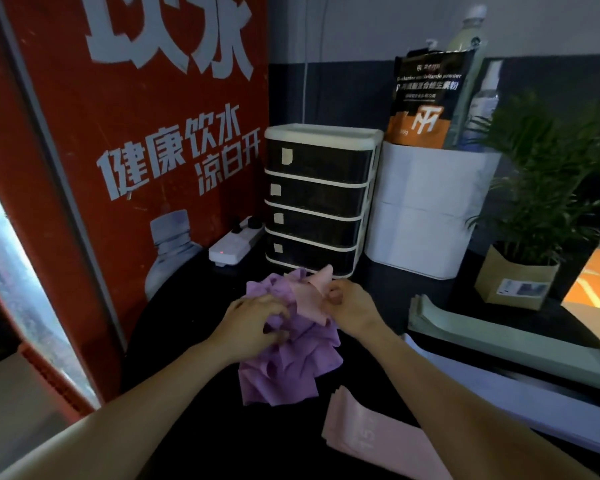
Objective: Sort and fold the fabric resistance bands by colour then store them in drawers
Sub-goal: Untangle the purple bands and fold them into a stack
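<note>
Pulling one pink band out of the purple heap, on the dark desk before the closed drawers.

Right hand pinches a crumpled pink fabric band; left hand presses, fingers curled, into the tangled purple fabric bands. Judgement: keep the heap pinned, draw the pink out slowly, then lay it with the flat folded pink band near the desk's front edge. The four-drawer cream-and-black plastic cabinet stands just behind.

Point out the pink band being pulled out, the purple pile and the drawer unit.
pink band [307, 299], head view, on its flat middle.
purple pile [291, 362], head view, lower folds.
drawer unit [317, 195], head view, second drawer front.
</note>
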`<state>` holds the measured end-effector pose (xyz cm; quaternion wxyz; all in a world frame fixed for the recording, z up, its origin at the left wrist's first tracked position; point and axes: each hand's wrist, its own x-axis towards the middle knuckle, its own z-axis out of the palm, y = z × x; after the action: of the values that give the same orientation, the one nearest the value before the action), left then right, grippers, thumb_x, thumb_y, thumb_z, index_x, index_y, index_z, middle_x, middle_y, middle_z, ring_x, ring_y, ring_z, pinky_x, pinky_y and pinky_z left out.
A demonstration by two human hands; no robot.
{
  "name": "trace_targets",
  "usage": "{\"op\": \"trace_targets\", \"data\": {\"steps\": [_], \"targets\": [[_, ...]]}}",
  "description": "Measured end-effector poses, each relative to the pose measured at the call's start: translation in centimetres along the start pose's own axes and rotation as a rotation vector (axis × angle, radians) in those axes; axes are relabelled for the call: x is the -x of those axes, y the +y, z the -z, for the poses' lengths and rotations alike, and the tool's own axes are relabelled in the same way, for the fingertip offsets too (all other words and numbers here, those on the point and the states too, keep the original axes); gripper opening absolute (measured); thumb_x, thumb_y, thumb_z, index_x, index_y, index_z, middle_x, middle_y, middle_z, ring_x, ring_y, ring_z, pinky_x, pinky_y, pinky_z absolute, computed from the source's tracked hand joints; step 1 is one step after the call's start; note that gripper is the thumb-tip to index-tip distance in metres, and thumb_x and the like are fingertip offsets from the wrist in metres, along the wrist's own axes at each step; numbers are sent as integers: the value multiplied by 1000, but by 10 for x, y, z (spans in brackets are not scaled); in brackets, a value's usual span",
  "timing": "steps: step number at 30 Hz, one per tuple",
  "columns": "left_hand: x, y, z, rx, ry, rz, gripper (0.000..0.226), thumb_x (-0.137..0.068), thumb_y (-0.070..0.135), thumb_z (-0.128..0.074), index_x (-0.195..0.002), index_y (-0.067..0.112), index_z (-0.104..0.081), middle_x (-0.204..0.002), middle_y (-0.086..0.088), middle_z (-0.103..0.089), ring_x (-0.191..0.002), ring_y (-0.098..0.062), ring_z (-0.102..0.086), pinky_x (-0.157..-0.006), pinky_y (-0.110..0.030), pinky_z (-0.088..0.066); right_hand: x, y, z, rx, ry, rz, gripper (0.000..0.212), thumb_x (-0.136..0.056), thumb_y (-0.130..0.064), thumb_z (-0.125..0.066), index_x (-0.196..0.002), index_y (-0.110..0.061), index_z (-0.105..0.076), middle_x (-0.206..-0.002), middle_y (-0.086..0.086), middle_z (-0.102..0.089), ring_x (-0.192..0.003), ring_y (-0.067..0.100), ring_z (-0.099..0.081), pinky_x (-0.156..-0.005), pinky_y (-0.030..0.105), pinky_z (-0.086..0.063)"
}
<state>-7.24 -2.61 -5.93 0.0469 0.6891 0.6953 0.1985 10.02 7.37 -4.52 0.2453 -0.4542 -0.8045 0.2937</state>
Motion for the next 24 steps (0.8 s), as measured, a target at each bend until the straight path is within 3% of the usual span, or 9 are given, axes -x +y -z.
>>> {"op": "trace_targets", "data": {"steps": [3,8,12,14,18,22,24], "targets": [[5,4,1,-15,-3,7,76,-52,69,-34,-106,27,-65,-116,12,-62,-110,-9,-55,-92,-24,-38,0,-1,-9,129,-21,43,37,-86,-15,-61,-121,-4,-56,-118,14,-54,-107,29,-57,-82,24,-41],[6,5,4,-39,-16,28,83,-48,69,-31,-113,27,-62,-122,11,-59,-116,-9,-52,-93,-23,-36,-7,-2,-13,293,15,72,23,-89,-11,-49,-105,-2,-64,-115,17,-53,-100,32,-57,-82,33,-49],[6,4,1,-15,-6,29,86,-48,69,-34,-115,23,-61,-120,7,-61,-114,-13,-54,-92,-26,-39,-7,-5,-18,226,-87,114,39,-87,-23,-61,-124,-9,-56,-128,13,-45,-113,30,-48,-95,32,-43],[5,1,-1,-17,-5,36,87,-48,71,-34,-117,26,-60,-122,9,-60,-115,-11,-53,-93,-25,-39,-4,-2,-24,296,-112,138,38,-87,-23,-61,-123,-11,-57,-130,13,-43,-114,31,-48,-97,36,-43],[6,-1,-1,-26,-18,55,89,-47,73,-34,-122,31,-56,-127,12,-55,-117,-9,-52,-93,-25,-40,-6,-4,-18,209,44,141,19,-89,-11,-53,-95,-4,-69,-100,12,-65,-90,26,-62,-74,34,-50],[6,-3,0,22,-22,79,91,-48,74,-36,-129,35,-51,-138,14,-48,-126,-8,-46,-100,-25,-40,-16,-25,12,-15,229,137,18,-92,-12,-54,-96,-9,-72,-86,7,-69,-76,18,-59,-69,29,-46],[3,-2,2,-4,-68,93,83,-58,71,-48,-132,33,-49,-142,14,-43,-130,-7,-42,-103,-26,-38,-22,-40,32,-104,327,132,18,-93,-13,-53,-98,-8,-69,-86,5,-66,-75,15,-57,-67,27,-44]]}}
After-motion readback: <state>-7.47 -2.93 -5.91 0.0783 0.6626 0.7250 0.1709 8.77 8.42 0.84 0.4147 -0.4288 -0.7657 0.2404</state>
